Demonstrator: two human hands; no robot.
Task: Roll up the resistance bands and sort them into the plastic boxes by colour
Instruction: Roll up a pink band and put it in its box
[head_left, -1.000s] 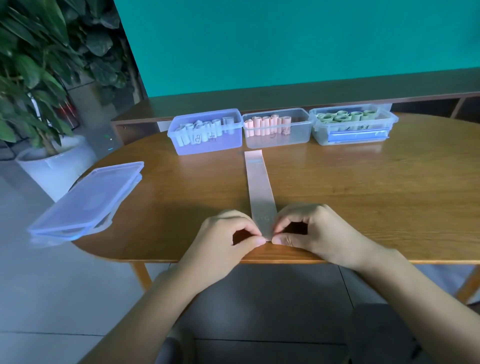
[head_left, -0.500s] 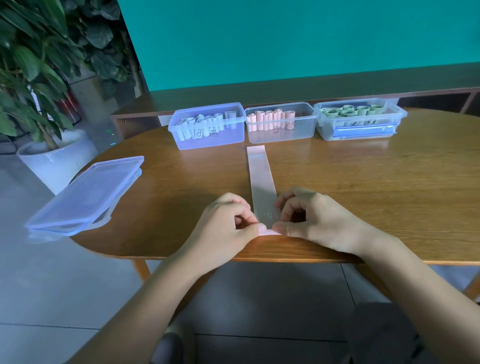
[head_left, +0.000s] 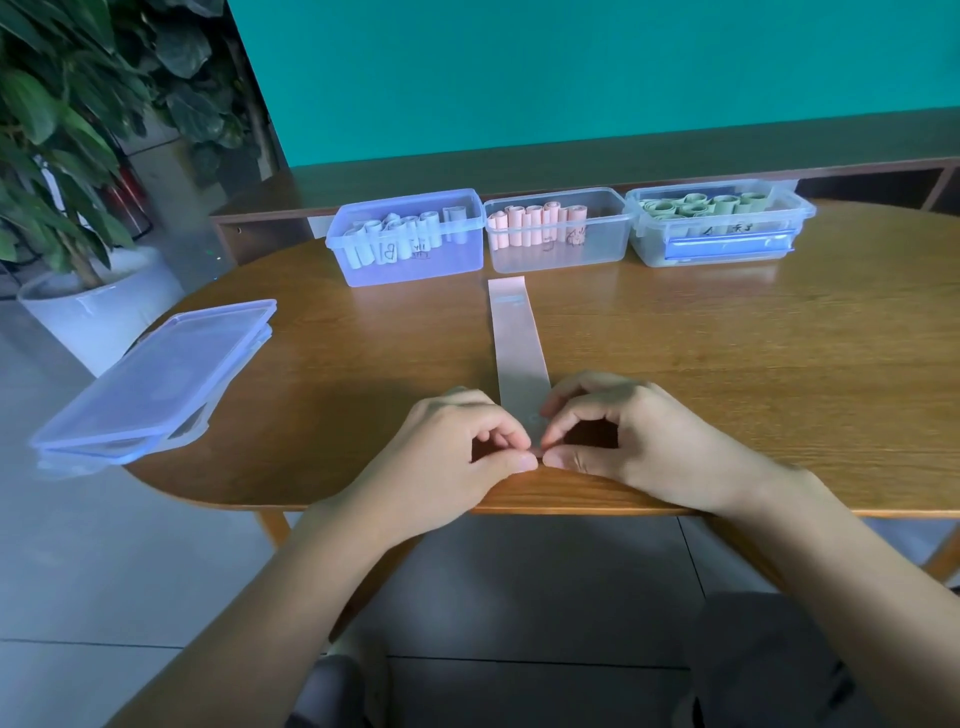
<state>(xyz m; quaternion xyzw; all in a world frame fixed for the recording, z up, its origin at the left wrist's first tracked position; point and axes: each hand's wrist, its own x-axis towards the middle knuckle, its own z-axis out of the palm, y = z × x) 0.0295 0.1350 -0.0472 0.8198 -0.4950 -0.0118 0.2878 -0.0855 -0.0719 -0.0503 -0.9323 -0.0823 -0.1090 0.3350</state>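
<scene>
A pink resistance band (head_left: 517, 340) lies flat on the wooden table (head_left: 727, 364), stretching away from me toward the boxes. My left hand (head_left: 457, 447) and my right hand (head_left: 628, 441) meet at its near end by the table's front edge, each pinching that end between thumb and fingers. Three clear plastic boxes stand in a row at the back: the left box (head_left: 410, 262) holds pale rolled bands, the middle box (head_left: 561, 249) pink rolls, the right box (head_left: 722, 244) green rolls.
Stacked clear lids (head_left: 156, 379) hang over the table's left edge. A potted plant (head_left: 67, 171) stands on the floor to the left. A low wooden shelf (head_left: 571, 166) runs behind the table under a teal wall.
Both hands stay at the band's near end, fingertips closing in together over it. The band's far end has drawn slightly nearer to me, away from the middle box.
</scene>
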